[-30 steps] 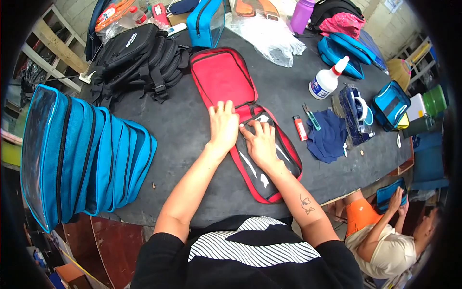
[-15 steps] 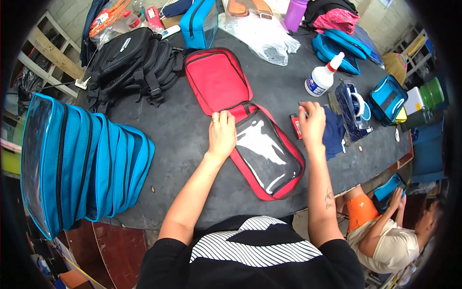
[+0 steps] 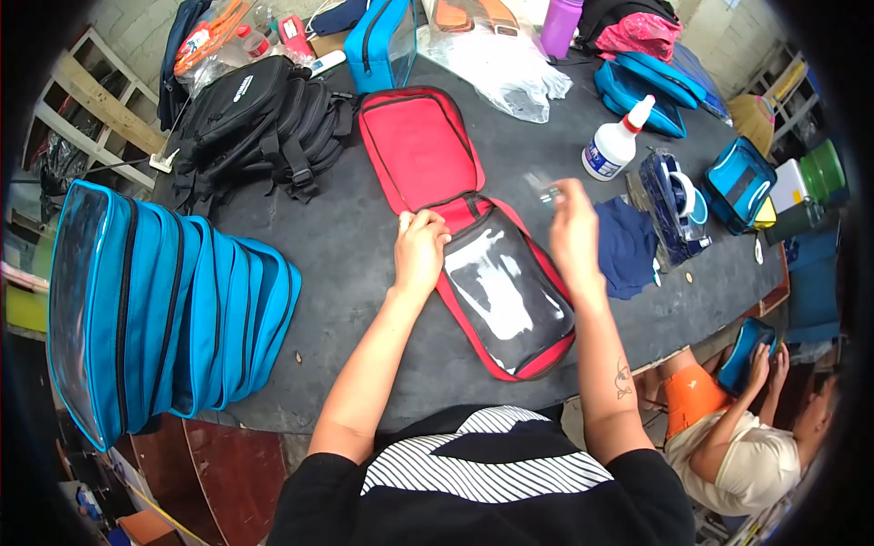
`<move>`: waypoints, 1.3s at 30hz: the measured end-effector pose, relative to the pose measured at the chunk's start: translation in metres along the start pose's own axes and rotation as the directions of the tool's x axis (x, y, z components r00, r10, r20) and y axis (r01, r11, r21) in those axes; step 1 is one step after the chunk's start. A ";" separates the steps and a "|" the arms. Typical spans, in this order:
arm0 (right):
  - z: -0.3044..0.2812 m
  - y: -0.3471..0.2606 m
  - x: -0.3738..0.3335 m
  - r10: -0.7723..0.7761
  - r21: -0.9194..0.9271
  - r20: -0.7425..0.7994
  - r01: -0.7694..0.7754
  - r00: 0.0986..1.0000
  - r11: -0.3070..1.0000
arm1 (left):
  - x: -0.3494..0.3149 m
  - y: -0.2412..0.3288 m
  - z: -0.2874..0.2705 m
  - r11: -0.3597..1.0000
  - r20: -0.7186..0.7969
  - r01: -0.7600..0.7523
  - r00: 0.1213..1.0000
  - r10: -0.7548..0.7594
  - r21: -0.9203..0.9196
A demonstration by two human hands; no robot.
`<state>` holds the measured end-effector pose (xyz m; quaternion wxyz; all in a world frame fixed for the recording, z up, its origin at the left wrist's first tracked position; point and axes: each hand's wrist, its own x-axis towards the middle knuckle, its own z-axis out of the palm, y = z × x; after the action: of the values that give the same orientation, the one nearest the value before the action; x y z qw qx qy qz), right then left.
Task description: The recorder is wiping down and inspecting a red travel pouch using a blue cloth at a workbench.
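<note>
A red zip case lies opened out on the dark table, its red fabric half [image 3: 423, 150] at the far side and its clear plastic window half [image 3: 510, 287] nearer me. My left hand [image 3: 421, 250] pinches the case's edge at the fold between the halves, fingers bent. Over the right edge of the window half, my right hand [image 3: 575, 232] is raised with closed fingers. From its fingertips sticks a small, shiny, motion-blurred thing [image 3: 544, 190] whose kind I cannot make out. A navy cloth [image 3: 628, 250] lies just right of that hand.
Stacked blue cases [image 3: 182, 309] stand at the left, below a black backpack [image 3: 259, 123]. A white bottle [image 3: 612, 150] and a tape dispenser [image 3: 674, 209] are on the right. Clear plastic bags [image 3: 501, 77] lie at the back. Another person [image 3: 746, 455] sits at the lower right.
My right hand has shifted slightly left and now holds the blurred shiny thing. The red item beside it no longer shows. My left hand stays at the fold.
</note>
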<state>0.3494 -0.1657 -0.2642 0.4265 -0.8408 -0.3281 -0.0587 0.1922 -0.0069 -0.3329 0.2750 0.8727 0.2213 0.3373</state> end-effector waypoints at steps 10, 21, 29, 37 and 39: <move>0.068 -0.028 -0.044 -0.155 -0.233 0.296 0.228 0.942 0.945 | -0.006 -0.005 0.017 0.965 -0.034 -0.073 0.996 0.085 0.251; 0.085 -0.024 -0.038 -0.290 -0.298 0.240 0.355 0.926 0.886 | -0.006 -0.007 0.019 0.977 -0.067 -0.062 0.995 0.077 0.206; 0.079 -0.029 -0.048 -0.102 -0.141 0.315 0.153 0.944 0.978 | -0.005 -0.020 0.007 0.991 -0.079 0.020 0.996 -0.030 -0.135; 0.083 -0.037 -0.050 -0.143 -0.122 0.335 0.194 0.931 0.973 | -0.005 -0.022 0.001 0.963 -0.016 0.112 0.993 -0.119 -0.245; 0.083 -0.036 -0.050 -0.147 -0.123 0.339 0.199 0.929 0.972 | -0.004 -0.021 0.000 0.966 -0.009 0.114 0.993 -0.119 -0.231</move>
<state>0.2735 -0.1130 -0.3107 0.2924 -0.8372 -0.4618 0.0188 0.1854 0.0063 -0.3481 0.3912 0.8166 0.2346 0.3537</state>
